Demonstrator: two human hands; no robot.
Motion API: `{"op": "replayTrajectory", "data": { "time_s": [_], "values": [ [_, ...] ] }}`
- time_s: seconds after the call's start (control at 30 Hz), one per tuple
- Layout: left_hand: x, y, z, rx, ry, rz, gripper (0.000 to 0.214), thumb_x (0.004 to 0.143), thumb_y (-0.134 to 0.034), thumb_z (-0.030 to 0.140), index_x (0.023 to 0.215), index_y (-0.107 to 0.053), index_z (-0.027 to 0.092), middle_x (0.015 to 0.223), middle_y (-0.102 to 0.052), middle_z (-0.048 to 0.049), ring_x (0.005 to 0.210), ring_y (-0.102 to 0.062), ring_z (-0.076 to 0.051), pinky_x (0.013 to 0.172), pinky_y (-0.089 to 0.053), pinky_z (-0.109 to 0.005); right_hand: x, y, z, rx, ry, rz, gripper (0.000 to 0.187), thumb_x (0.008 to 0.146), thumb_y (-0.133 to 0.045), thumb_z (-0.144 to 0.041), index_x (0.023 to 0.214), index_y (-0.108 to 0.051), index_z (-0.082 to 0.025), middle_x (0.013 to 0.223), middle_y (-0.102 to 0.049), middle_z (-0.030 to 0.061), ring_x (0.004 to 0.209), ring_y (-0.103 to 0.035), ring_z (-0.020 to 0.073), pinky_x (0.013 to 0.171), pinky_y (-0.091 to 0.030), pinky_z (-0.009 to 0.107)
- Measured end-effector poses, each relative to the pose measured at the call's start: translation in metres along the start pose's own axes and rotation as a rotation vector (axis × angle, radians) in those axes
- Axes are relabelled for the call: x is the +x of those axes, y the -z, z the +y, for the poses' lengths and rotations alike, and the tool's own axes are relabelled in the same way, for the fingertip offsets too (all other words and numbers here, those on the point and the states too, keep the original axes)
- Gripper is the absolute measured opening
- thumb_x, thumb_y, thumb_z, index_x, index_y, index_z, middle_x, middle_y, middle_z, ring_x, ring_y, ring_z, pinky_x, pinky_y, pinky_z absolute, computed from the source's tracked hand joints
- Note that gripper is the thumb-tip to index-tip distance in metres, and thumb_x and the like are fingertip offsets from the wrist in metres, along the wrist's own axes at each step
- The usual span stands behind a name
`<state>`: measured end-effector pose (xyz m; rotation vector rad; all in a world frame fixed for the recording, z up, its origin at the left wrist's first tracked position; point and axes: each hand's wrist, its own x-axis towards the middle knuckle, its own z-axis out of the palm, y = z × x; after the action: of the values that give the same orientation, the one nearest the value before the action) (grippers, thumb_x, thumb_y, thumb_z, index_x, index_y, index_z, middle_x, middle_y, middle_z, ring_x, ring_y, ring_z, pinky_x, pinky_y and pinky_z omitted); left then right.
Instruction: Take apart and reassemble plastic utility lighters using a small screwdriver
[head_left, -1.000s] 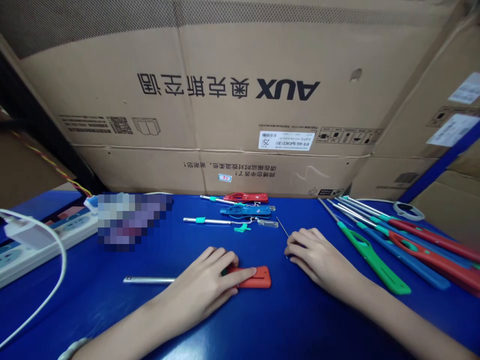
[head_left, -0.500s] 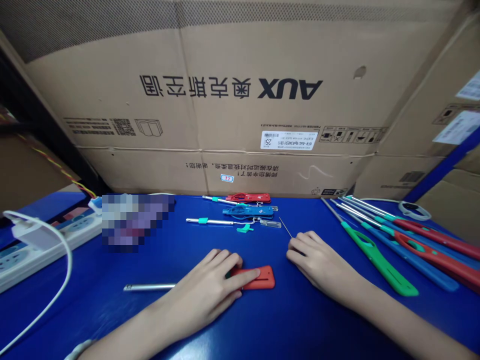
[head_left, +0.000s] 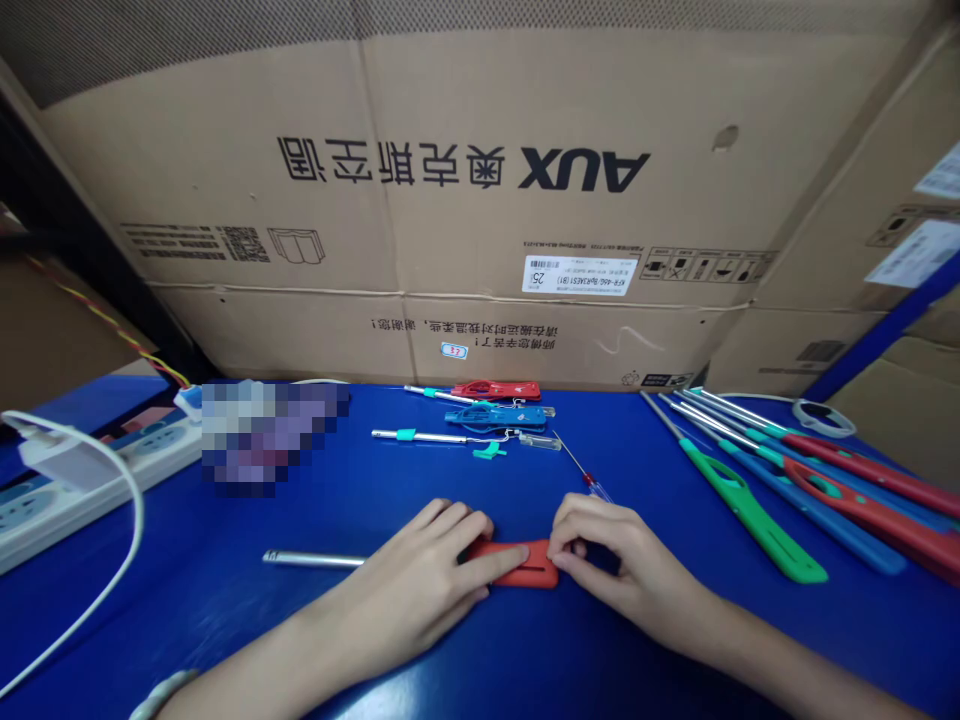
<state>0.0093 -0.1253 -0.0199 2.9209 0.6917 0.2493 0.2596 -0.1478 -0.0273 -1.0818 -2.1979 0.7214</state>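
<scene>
An orange-red long-necked lighter (head_left: pixel 534 578) lies flat on the blue table, its silver metal tube (head_left: pixel 311 560) pointing left. My left hand (head_left: pixel 431 570) is closed over the middle of it, index finger laid along the handle. At the handle's right end, my right hand (head_left: pixel 619 550) has thumb and index finger pinched together at the edge. Just behind that hand a screwdriver (head_left: pixel 589 480) with a thin shaft and a clear and red handle rests on the table, partly hidden.
Farther back lie a red lighter casing (head_left: pixel 499 390), a blue casing (head_left: pixel 499 417), metal tubes (head_left: pixel 424 437) and a teal trigger piece (head_left: pixel 490 451). Several lighters, including a green one (head_left: pixel 757 515), lie at right. A power strip (head_left: pixel 161 448) stands left; a cardboard box (head_left: pixel 450 90) walls the back.
My right hand has let go of the screwdriver, leaving it on the table, and moved left and nearer to the lighter's end. My left hand and the lighter shifted slightly right.
</scene>
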Motion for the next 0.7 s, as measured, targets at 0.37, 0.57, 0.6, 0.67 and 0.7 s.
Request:
{"op": "replayTrajectory", "data": {
  "time_s": [0.37,0.57,0.6,0.67,0.7],
  "values": [
    [0.000,0.000,0.001,-0.008,0.003,0.029,0.045,0.092,-0.048,0.010,0.133,-0.046,0.028,0.104,-0.051,-0.0060,0.094,-0.047,-0.022,0.081,-0.040,-0.032,-0.001,-0.010,0.006,0.065,-0.060,0.025,0.015,0.090,-0.052,-0.014,0.077,-0.058,-0.019,0.077,-0.056,0.0011,0.069,-0.050,0.0133,0.063,-0.041,0.025],
    [0.000,0.000,0.002,-0.002,0.010,0.003,0.046,0.092,-0.048,0.010,0.135,-0.044,0.027,0.104,-0.051,-0.0064,0.094,-0.046,-0.022,0.081,-0.040,-0.033,0.000,-0.012,0.004,0.055,-0.087,0.039,0.016,0.089,-0.051,-0.012,0.075,-0.055,-0.019,0.074,-0.053,-0.0002,0.067,-0.049,0.0128,0.062,-0.040,0.025],
    [0.000,0.000,0.002,-0.003,0.011,0.009,0.046,0.092,-0.049,0.010,0.134,-0.045,0.027,0.104,-0.051,-0.0063,0.094,-0.047,-0.022,0.081,-0.040,-0.033,0.000,-0.012,0.004,0.057,-0.088,0.042,0.016,0.088,-0.050,-0.012,0.074,-0.054,-0.019,0.074,-0.053,-0.0005,0.066,-0.049,0.0126,0.061,-0.040,0.025],
    [0.000,-0.001,0.001,-0.004,0.011,0.018,0.046,0.092,-0.048,0.010,0.134,-0.045,0.028,0.104,-0.051,-0.0063,0.094,-0.047,-0.022,0.081,-0.040,-0.032,0.001,-0.013,0.005,0.062,-0.094,0.046,0.017,0.088,-0.050,-0.012,0.074,-0.054,-0.018,0.073,-0.052,-0.0008,0.066,-0.048,0.0123,0.060,-0.039,0.024],
    [0.000,-0.001,0.001,-0.004,0.010,0.021,0.046,0.092,-0.048,0.010,0.134,-0.045,0.028,0.104,-0.051,-0.0063,0.094,-0.047,-0.022,0.081,-0.040,-0.032,0.001,-0.013,0.005,0.063,-0.096,0.047,0.017,0.088,-0.050,-0.012,0.074,-0.054,-0.018,0.073,-0.052,-0.0009,0.065,-0.048,0.0122,0.060,-0.039,0.024]
  ]
}}
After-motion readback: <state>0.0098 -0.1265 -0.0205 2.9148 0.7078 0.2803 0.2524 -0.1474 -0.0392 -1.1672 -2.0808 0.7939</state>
